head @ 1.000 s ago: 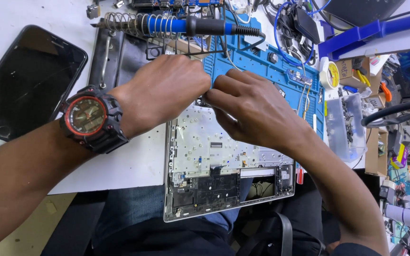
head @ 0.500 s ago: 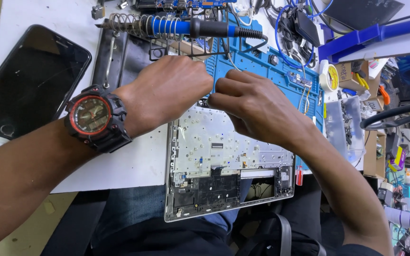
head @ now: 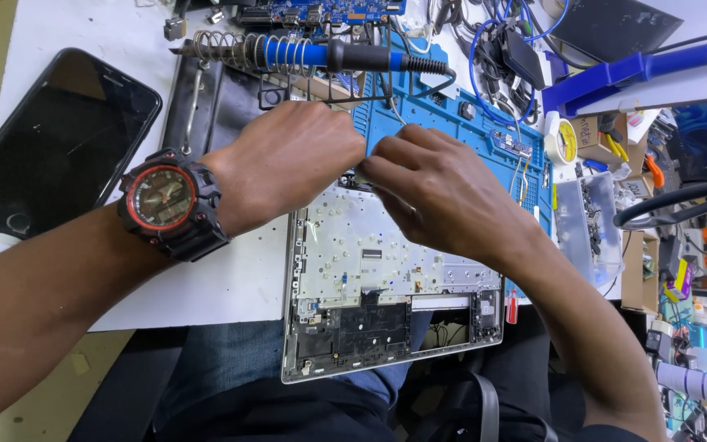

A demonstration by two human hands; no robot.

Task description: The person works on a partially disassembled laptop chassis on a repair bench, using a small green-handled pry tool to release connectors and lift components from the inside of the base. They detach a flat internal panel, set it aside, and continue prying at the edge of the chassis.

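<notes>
- The left hand [head: 288, 164] is curled knuckles-up over the far edge of the opened laptop base [head: 386, 278]; its fingertips are tucked out of sight, so whether it grips anything cannot be told.
- The right hand [head: 435, 192] meets it there, fingers bent together and pinching at the same far edge of the laptop base; what it pinches is hidden.
- A black-and-red wristwatch [head: 169, 203] sits on the left wrist, just left of the laptop base.
- The laptop base lies underside-up, its near end overhanging the white table [head: 222, 282] above the person's lap.
- A blue work mat [head: 472, 115] lies beyond the laptop base, partly under it.
- A blue-handled soldering iron [head: 321, 56] rests in a coil stand beyond the laptop base.
- A black smartphone [head: 51, 139] lies screen-up, well left of the laptop base.
- A clear parts box [head: 587, 217] stands right of the laptop base.
</notes>
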